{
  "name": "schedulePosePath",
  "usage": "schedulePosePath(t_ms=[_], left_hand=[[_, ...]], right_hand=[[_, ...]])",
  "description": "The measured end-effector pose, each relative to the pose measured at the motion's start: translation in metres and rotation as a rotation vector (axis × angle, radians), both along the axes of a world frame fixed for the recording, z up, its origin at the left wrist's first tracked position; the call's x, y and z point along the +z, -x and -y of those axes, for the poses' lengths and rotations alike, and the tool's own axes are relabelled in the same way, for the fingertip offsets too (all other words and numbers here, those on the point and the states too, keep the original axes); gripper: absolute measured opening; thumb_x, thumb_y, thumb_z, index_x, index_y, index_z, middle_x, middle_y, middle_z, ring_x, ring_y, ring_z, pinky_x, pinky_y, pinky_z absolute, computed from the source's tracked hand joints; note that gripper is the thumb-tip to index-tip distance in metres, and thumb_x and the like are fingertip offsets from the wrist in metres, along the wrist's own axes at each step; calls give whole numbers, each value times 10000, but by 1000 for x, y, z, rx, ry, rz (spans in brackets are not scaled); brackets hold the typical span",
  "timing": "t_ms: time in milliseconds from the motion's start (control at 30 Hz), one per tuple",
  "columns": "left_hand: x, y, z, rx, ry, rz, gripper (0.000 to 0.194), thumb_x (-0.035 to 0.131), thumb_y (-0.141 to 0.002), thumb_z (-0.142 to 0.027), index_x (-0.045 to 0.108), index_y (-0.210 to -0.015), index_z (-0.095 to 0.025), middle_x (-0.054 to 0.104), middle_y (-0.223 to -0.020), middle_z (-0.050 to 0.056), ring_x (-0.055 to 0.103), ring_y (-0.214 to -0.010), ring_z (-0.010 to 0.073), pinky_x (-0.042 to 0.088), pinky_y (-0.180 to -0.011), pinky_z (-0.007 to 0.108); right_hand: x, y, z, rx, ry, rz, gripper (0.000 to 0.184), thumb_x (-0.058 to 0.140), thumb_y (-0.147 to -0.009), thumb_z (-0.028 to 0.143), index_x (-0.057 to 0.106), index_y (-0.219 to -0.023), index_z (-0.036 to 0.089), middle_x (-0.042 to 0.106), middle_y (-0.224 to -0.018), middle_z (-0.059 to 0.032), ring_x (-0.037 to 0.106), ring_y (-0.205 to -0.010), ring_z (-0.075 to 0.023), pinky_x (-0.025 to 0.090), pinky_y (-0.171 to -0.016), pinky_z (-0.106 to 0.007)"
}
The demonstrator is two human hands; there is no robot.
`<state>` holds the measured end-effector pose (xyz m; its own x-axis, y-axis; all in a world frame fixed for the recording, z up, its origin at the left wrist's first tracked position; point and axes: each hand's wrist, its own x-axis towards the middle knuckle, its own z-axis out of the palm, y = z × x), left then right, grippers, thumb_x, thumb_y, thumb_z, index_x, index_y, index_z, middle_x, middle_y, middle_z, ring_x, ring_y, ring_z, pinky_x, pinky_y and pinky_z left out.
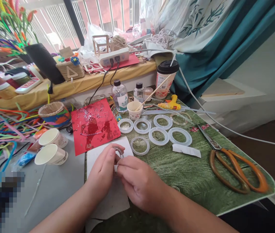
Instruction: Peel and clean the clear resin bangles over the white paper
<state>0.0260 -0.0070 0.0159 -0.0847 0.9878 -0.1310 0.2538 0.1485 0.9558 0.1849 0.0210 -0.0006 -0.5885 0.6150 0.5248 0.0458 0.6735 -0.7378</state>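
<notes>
My left hand (105, 166) is closed around a clear, shiny ring (119, 151) that looks like a bangle; its lower part is hidden by the fingers. Close against it, my right hand (139, 181) pinches a small white piece (115, 168), perhaps paper or tissue, at the ring. Both hands are above a white sheet (120, 197). Just beyond them several translucent round ring molds (159, 136) lie on the green wood-patterned mat. A folded white strip (186, 150) rests to their right.
A red sheet (91, 139) with wet, glossy patches lies left of the molds. Behind stand a paper cup (134, 114) with a stick, clear bottles (120, 97) and a yellow glue gun (170, 103). Large scissors (234, 170) lie right; two paper cups (51, 155) tip over at left.
</notes>
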Motion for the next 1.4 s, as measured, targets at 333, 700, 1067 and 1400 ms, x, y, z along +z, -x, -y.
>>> schedulePosePath(t_ms=[333, 700, 1067, 1400], left_hand=[[-1, 3, -3, 48, 155, 143, 546, 428, -1030, -684, 690, -1106, -210, 716, -876, 35, 644, -690, 190, 461, -522, 258], [-15, 8, 6, -182, -111, -112, 597, 454, -1087, -561, 474, -1600, -255, 467, -1693, 102, 407, -1567, 327, 328, -1288, 494], [-16, 18, -2, -159, -246, -196, 586, 534, -1006, -679, 669, -1357, -229, 740, -1286, 132, 710, -1163, 327, 567, -1022, 458], [-11, 15, 1, -94, -182, -192, 553, 506, -1024, -652, 674, -1325, -219, 743, -1308, 128, 711, -1147, 315, 563, -993, 431]], right_hand=[[-1, 0, 0, 89, -33, 22, 245, 476, -987, 45, 663, -967, 203, 688, -963, -102, 629, -937, -247, 583, -891, -391], [-2, 7, -6, -252, 510, -169, 244, 553, -995, 149, 642, -775, 207, 667, -847, -28, 633, -818, -183, 504, -755, -304], [-1, 5, -1, -1, 248, -140, 244, 495, -1007, 118, 609, -807, 197, 640, -862, -50, 609, -825, -192, 509, -774, -312], [-1, 2, -4, -32, 176, -109, 237, 493, -1032, 105, 636, -867, 198, 646, -880, -51, 612, -849, -196, 520, -789, -314]])
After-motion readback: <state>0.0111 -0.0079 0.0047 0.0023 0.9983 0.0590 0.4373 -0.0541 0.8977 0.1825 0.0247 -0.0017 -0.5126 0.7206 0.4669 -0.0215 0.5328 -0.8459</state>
